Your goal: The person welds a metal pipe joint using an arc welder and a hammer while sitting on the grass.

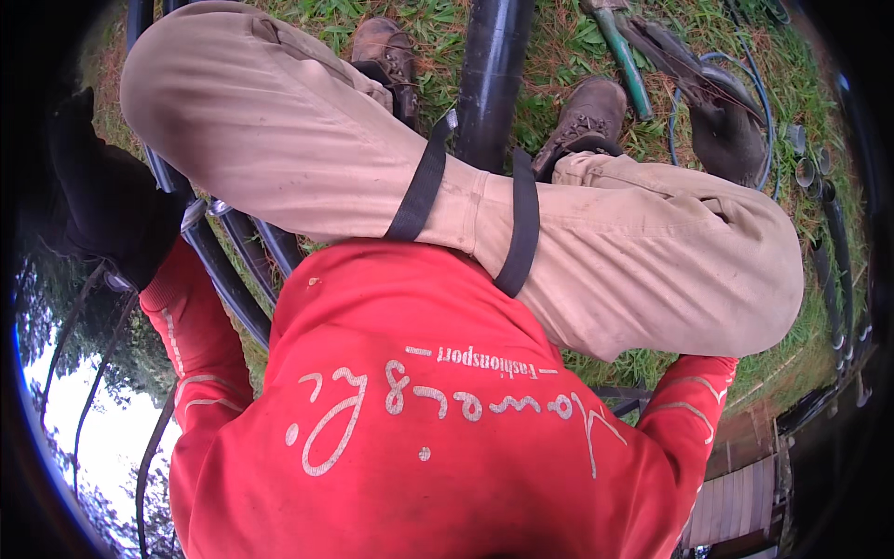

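At the left edge my left hand (116,191), in a black glove, is raised beside my left knee. Its fingers look stretched out and apart, though the dark rim blurs them, and I see nothing in it. Nearest to it are several black pipes (228,270) with pale metal-looking ends. My right hand is out of sight; the right red sleeve (684,401) passes behind my right thigh. A thick black pipe (494,84) lies between my boots, running up from under my legs. Two black straps (521,224) hang over my tan trousers.
At the upper right lie a green bar-like piece (622,61), a dark muddy object (726,135) and a thin blue hose (672,140) on the grass. More black pipes (833,252) stretch along the right. Wooden boards (736,503) show at lower right, trees at left.
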A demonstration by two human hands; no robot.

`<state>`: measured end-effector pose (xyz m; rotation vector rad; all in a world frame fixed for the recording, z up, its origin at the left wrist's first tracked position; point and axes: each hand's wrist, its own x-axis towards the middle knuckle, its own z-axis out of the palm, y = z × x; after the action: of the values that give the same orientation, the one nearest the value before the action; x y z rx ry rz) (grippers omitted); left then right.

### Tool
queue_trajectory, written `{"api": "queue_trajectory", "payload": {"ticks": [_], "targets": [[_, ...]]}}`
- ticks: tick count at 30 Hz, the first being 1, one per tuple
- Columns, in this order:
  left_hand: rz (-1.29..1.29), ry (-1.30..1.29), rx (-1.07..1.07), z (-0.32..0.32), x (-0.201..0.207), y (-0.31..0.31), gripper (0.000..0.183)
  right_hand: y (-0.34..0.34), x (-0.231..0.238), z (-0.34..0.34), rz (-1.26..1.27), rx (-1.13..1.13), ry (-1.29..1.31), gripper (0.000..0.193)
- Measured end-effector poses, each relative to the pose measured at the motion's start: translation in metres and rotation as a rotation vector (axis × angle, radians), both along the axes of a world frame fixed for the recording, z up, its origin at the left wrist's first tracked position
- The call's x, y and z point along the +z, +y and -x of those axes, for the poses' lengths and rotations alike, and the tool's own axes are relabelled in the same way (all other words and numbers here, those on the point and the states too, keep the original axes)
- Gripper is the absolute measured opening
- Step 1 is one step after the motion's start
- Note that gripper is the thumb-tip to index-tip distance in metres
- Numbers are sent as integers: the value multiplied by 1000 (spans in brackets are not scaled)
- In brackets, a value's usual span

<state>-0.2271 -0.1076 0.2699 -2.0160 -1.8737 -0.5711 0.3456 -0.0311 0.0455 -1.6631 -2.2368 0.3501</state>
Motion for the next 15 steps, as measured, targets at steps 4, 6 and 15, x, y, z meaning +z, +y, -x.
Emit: {"api": "queue_trajectory", "payload": {"ticks": [4, 6, 15], "targets": [[-211, -499, 20, 19, -42, -18, 30, 2, -14, 32, 92, 191, 12, 47], [-280, -838, 138, 8, -55, -24, 37, 3, -11, 42, 158, 280, 67, 49], [-225, -871, 292, -12, -52, -15, 52, -6, -9, 56, 263, 192, -28, 50]]}}
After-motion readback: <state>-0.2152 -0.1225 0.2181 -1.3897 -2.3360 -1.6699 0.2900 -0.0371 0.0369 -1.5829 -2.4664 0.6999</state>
